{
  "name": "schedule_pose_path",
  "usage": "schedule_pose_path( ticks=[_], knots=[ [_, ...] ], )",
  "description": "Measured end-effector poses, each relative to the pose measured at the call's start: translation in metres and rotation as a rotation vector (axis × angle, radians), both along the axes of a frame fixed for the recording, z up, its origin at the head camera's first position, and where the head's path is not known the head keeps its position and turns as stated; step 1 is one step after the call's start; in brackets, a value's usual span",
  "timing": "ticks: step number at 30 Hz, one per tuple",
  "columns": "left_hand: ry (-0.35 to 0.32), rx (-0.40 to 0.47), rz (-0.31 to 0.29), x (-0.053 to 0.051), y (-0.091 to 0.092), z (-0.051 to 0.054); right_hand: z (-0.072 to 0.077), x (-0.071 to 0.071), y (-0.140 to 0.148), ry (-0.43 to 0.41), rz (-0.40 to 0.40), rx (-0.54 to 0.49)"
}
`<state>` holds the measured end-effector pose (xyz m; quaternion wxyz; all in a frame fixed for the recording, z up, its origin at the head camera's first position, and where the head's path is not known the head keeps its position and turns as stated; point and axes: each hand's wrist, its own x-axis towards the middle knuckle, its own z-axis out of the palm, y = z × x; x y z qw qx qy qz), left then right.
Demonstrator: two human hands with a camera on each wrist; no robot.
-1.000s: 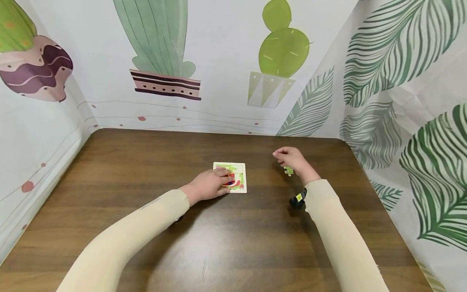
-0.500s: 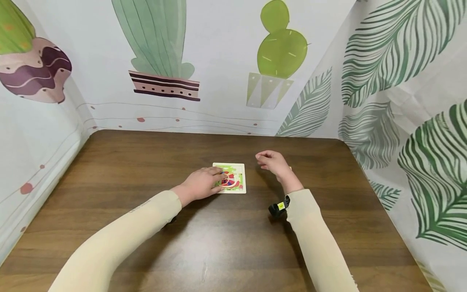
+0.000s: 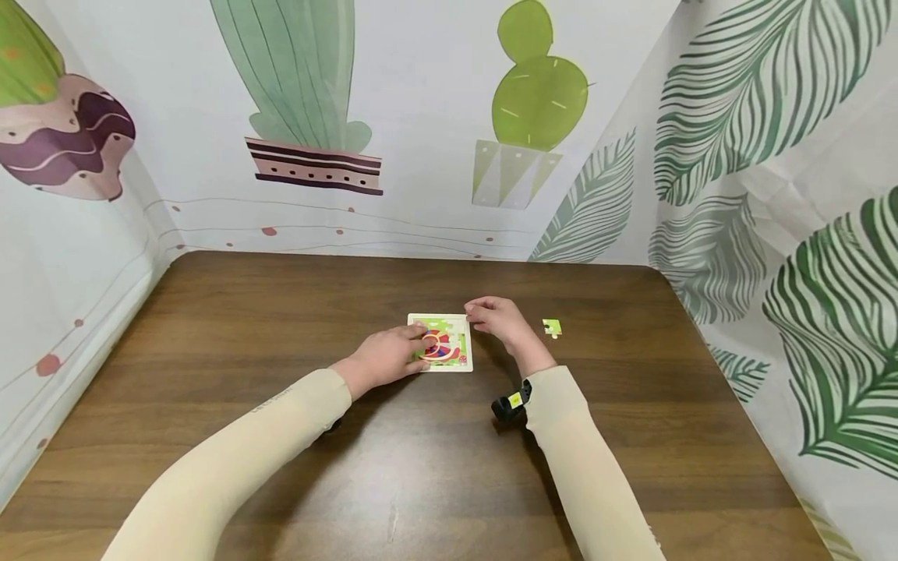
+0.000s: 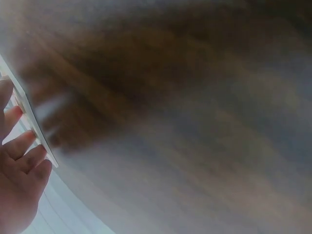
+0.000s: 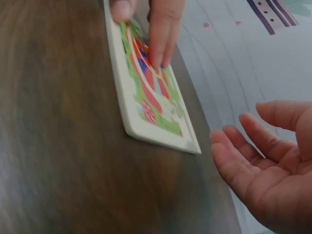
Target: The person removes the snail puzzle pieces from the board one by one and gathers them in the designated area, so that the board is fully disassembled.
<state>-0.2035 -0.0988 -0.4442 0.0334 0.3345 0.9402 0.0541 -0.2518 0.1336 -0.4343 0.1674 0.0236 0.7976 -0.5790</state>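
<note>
A small square puzzle board (image 3: 471, 347) with a cream frame and a red, blue and green picture lies on the table; its upper right part is pale. My left hand (image 3: 386, 355) rests flat over its left side, fingers spread on the picture. In the left wrist view, the left hand (image 4: 22, 180) touches the board edge (image 4: 35, 119). My right hand (image 3: 500, 321) hovers at the board's upper right corner. The right wrist view shows the right hand (image 5: 273, 163) with loosely bent fingers apart and nothing visible between them, beside the board (image 5: 119, 83).
One loose green puzzle piece (image 3: 553, 327) lies on the brown wooden table (image 3: 631, 436) to the right of my right hand. A printed cloth wall (image 3: 421, 117) stands behind the table's back edge, with more cloth at both sides.
My right hand has moved left from above the loose green piece to the board's corner, uncovering that piece. My left hand has shifted slightly left, showing more of the picture.
</note>
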Motion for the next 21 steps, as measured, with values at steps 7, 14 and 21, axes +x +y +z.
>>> schedule_pose_path(
  ticks=[7, 14, 21],
  knots=[
    [-0.024, -0.012, 0.007, -0.001, 0.001, -0.002, -0.005, 0.000, -0.012, -0.018, 0.008, 0.017],
    [0.002, 0.001, -0.006, -0.001, -0.001, -0.004, -0.008, -0.001, -0.018, -0.008, 0.012, 0.035],
    [-0.031, 0.003, -0.004, -0.001, -0.001, -0.002, -0.011, -0.004, -0.022, -0.005, 0.023, 0.095]
  ],
)
